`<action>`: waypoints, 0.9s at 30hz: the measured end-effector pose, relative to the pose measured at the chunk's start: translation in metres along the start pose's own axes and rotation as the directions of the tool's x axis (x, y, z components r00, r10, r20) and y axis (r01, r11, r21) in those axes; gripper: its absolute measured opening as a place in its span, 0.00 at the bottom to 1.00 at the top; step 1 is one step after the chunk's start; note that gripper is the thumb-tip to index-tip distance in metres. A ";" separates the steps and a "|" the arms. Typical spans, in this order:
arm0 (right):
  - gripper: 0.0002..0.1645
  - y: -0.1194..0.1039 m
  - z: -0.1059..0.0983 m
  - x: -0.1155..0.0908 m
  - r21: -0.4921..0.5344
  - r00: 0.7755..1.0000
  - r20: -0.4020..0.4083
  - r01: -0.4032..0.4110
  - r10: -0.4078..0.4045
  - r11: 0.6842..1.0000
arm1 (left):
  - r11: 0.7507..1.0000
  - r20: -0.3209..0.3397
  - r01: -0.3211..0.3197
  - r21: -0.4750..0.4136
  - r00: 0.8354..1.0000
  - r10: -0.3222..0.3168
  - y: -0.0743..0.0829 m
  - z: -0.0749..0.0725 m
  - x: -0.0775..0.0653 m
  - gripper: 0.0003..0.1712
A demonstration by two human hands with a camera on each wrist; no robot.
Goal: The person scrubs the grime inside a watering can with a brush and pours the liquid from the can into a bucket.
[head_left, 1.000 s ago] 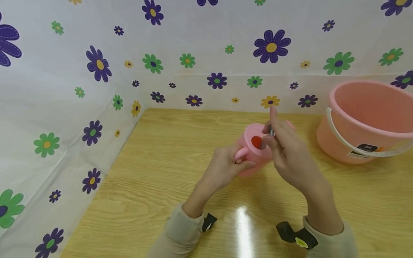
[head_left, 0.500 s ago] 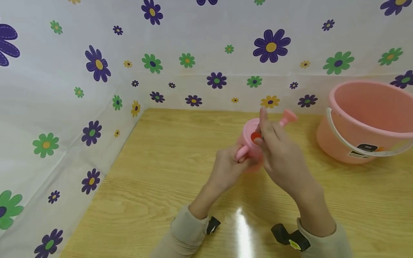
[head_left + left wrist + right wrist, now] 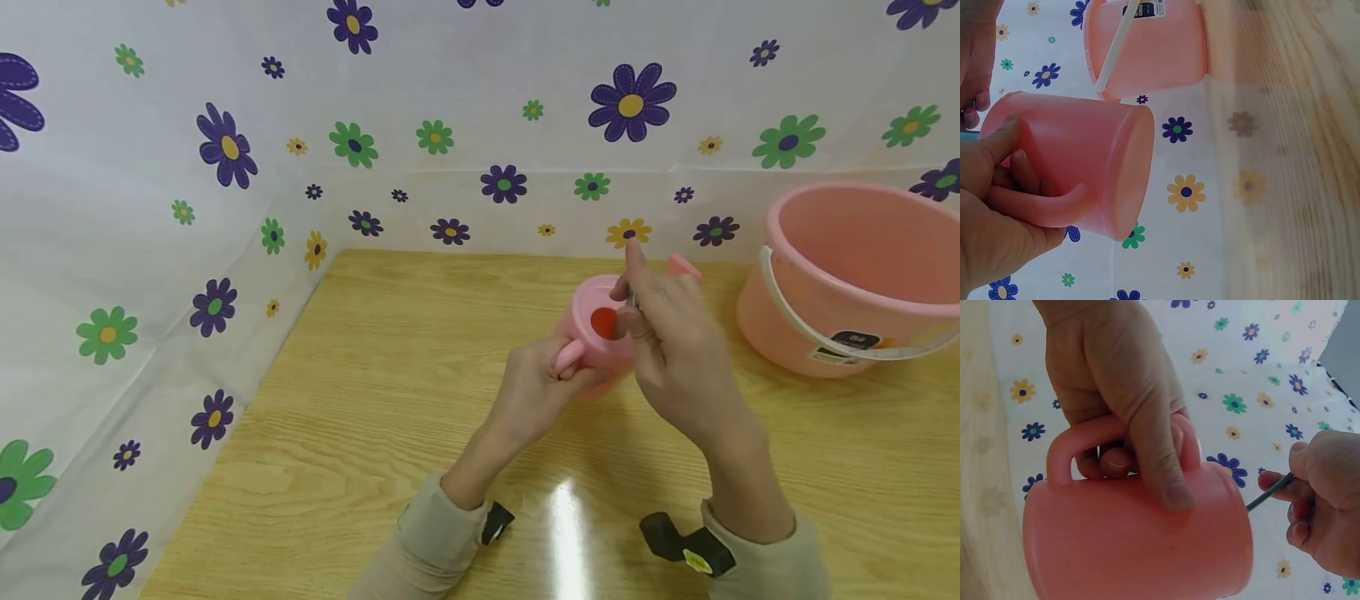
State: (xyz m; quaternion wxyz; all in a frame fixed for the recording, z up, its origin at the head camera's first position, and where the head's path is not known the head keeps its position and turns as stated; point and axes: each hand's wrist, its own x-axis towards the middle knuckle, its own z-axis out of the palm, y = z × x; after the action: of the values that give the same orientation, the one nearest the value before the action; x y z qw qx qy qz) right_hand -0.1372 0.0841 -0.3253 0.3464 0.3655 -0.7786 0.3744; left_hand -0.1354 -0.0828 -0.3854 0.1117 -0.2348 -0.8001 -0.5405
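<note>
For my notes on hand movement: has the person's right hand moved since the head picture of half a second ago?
Yes. In the head view, the bare right hand has shifted rightward, nearer the round pink plastic bucket, which stays put.

The right hand (image 3: 681,360) has swung back rightward, uncovering the red patch (image 3: 603,323) in the pink can (image 3: 604,357)

Pink bucket (image 3: 843,310) on wood-grained table (image 3: 360,417)
</note>
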 end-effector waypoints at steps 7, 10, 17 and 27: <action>0.52 0.005 0.001 -0.004 -0.045 0.996 0.082 -0.035 0.039 0.998 | 0.999 0.013 0.035 -0.022 0.999 -0.035 0.000 0.001 -0.001 0.12; 0.53 0.002 -0.001 -0.003 -0.011 0.998 0.052 -0.029 0.030 1.000 | 0.999 0.020 0.034 -0.013 0.999 -0.034 -0.001 0.002 -0.001 0.10; 0.49 0.009 0.004 -0.004 -0.118 0.992 0.116 -0.026 0.039 0.993 | 1.000 0.009 0.018 -0.013 1.000 -0.018 -0.003 0.001 0.001 0.13; 0.51 0.008 0.000 -0.005 -0.125 0.994 0.105 -0.012 0.025 0.992 | 1.000 0.016 -0.008 0.013 1.000 0.008 -0.005 0.000 0.003 0.12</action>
State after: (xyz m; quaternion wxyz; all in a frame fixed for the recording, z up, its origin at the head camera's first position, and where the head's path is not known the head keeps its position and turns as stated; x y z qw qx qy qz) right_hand -0.1411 0.0889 -0.3323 0.3229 0.3555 -0.8212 0.3083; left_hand -0.1408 -0.0833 -0.3887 0.1088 -0.2415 -0.8038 -0.5327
